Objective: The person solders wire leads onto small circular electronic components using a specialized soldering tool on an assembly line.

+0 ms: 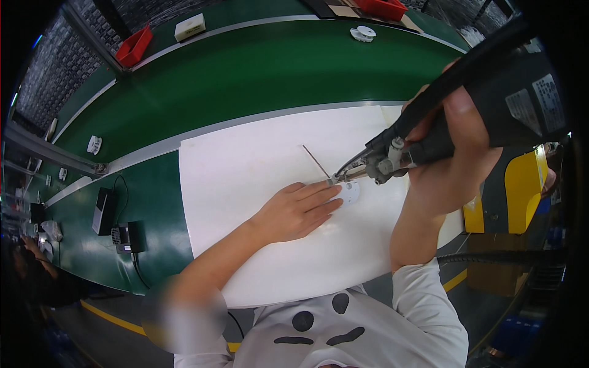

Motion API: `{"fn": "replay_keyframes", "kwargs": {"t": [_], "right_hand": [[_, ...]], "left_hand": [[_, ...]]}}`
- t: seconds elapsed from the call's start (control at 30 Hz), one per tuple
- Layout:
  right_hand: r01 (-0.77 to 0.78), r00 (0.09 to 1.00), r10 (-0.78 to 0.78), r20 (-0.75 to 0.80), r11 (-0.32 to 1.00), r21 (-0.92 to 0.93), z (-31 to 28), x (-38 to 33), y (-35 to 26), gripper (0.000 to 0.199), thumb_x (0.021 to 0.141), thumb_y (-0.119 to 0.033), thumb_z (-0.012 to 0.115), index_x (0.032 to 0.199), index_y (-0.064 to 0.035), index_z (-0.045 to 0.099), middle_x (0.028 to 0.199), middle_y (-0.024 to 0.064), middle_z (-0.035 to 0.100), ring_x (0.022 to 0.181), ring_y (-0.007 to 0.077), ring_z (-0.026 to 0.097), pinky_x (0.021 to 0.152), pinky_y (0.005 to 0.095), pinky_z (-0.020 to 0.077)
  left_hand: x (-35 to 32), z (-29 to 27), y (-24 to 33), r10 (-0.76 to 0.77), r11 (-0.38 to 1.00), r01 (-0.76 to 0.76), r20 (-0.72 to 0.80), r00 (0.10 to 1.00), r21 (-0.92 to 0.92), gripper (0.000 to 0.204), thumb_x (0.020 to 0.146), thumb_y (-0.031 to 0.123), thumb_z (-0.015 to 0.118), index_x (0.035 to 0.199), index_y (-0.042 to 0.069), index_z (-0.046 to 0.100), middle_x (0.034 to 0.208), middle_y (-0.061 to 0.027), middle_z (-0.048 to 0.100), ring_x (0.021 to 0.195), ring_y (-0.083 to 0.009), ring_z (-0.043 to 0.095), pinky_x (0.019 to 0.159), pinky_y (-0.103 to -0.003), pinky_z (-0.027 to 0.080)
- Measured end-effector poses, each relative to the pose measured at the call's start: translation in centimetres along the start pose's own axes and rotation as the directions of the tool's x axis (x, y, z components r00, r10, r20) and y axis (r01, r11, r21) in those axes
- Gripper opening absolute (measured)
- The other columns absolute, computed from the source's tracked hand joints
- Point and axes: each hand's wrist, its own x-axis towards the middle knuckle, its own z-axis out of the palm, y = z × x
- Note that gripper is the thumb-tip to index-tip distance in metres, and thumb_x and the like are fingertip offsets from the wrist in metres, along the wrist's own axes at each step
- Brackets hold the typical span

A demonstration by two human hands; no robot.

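My right hand (457, 147) is wrapped round a black power screwdriver (509, 92) with a metal screw-feed head (386, 162). Its narrow end points down and left, at the far edge of a small white round plastic part (351, 193). My left hand (297, 211) steadies that part on the white board, its fingers over the left side and hiding some of it. The fingertips come close to the tool's end, and whether a screw sits there is too small to tell. A thin dark rod (316, 161) slants up and left from beside the tool tip.
Under the work lies a white board (227, 190) on a green bench. Beyond it runs a green belt (245, 67) carrying white parts (363, 34). Left are a black box (104, 211) and a corded black device (126, 238); right is a yellow-and-grey object (518, 193).
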Motion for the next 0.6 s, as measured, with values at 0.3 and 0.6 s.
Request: {"fn": "replay_keyframes", "kwargs": {"t": [0.3, 0.6], "right_hand": [[-0.002, 1.000, 0.002, 0.003, 1.000, 0.027, -0.01, -0.02, 0.23, 0.034, 0.083, -0.023, 0.065, 0.101, 0.0061, 0.065, 0.072, 0.0140, 0.064, 0.044, 0.0138, 0.053, 0.050, 0.0245, 0.0462], [0.017, 0.998, -0.019, 0.054, 0.999, 0.040, 0.11, -0.36, 0.60, 0.030, 0.086, -0.018, 0.064, 0.100, 0.0075, 0.069, 0.079, 0.0168, 0.068, 0.045, 0.0158, 0.055, 0.046, 0.0246, 0.0452]], "left_hand": [[0.04, 0.10, -0.10, 0.022, 1.000, -0.022, -0.041, 0.999, -0.002, 0.038, 0.082, 0.014, 0.075, 0.119, 0.007, 0.070, 0.134, -0.0096, 0.063, 0.096, -0.0216, 0.068, 0.076, -0.034, 0.053], [0.04, -0.04, -0.03, 0.018, 1.000, -0.018, -0.024, 1.000, 0.001, 0.037, 0.082, 0.013, 0.074, 0.119, 0.007, 0.070, 0.136, -0.0095, 0.062, 0.099, -0.0212, 0.068, 0.076, -0.034, 0.053]]}}
